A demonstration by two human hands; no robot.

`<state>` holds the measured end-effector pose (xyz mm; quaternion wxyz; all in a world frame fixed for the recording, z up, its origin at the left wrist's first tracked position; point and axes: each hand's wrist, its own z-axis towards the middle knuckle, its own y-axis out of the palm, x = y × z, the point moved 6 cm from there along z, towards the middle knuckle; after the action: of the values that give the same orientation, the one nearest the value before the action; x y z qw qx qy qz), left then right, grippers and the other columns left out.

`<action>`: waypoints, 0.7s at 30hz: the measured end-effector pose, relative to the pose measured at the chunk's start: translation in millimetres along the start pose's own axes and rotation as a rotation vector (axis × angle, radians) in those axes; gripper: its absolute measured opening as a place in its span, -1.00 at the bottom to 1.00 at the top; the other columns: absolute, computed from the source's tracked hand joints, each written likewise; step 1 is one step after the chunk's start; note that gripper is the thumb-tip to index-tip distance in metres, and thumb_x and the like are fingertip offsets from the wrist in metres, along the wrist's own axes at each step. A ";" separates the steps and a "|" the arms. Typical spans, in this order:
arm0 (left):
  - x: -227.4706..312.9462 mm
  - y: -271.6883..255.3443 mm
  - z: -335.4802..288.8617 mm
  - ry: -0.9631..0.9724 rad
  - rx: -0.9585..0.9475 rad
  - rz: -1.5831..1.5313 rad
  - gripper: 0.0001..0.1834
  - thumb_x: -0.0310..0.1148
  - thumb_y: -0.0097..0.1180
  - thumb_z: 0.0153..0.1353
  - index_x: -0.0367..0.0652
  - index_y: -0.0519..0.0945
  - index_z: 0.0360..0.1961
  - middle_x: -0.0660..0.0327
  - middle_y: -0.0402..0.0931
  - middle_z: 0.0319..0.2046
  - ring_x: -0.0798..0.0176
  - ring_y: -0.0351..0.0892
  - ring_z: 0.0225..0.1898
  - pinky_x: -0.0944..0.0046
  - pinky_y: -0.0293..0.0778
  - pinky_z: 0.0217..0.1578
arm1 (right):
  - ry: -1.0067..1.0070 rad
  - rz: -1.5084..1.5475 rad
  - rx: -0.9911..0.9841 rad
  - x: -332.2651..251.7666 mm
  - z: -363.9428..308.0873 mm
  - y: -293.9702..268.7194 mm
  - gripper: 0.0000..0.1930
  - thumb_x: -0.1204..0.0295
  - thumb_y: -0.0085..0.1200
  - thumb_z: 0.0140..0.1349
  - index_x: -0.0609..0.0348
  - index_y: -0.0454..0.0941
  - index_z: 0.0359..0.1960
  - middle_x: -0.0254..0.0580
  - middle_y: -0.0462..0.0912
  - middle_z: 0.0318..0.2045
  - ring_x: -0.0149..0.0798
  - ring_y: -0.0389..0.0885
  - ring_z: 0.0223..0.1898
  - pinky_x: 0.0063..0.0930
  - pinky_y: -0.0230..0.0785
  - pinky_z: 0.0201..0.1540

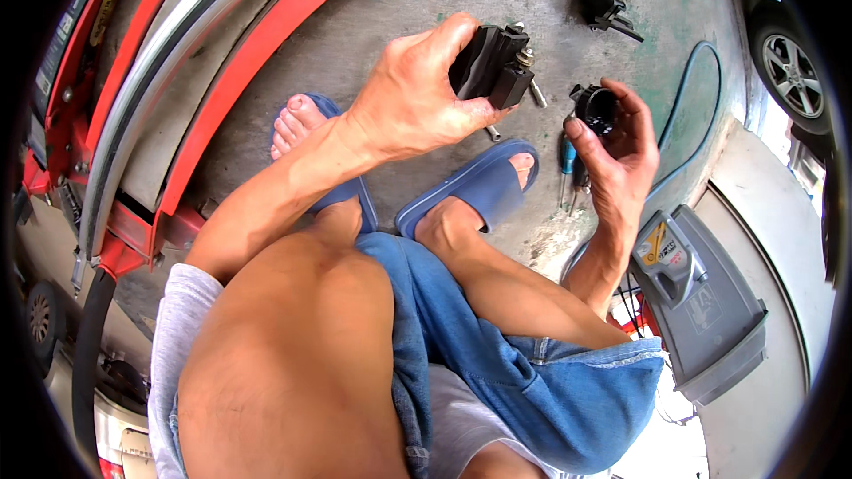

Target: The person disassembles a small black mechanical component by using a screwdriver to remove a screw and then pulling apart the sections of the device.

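My left hand [404, 98] is closed round a blocky black plastic part [486, 60] with ridges and a small metal fitting on its side, held above the floor. My right hand [621, 151] grips a round, hollow black part [598, 112] between thumb and fingers, its open end showing. The two parts are apart. Below them on the floor lie a blue-handled screwdriver [567, 156], partly behind my right hand, and a short metal rod [539, 94]. Another black part [603, 2] with a projecting arm rests farther off.
Curved red metal framework [266, 53] stands at the left. A blue hose [710, 80] loops over the concrete floor at the right. Nearer, a grey plastic bottle [670, 257] lies on a grey panel [719, 315]. A car wheel [792, 75] is at the far right. My sandalled feet are below my hands.
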<state>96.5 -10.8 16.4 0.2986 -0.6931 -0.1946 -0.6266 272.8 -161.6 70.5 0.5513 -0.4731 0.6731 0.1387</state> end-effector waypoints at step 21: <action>68.3 -8.1 19.3 0.158 -0.037 -0.063 -0.65 -0.42 0.33 -0.05 -0.23 0.49 -0.23 -0.04 0.58 -0.46 -0.14 0.66 -0.41 0.05 0.55 -0.39 | -0.939 -0.827 -0.054 -152.7 -13.2 31.3 -0.23 0.44 0.58 -0.19 0.39 0.52 0.15 0.08 0.65 0.04 -0.11 0.65 0.02 -0.35 0.60 0.03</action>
<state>115.3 0.8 84.3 0.2801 -0.6403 -0.1804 -0.6921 231.5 -81.0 198.0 0.7842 -0.5967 0.1165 0.1241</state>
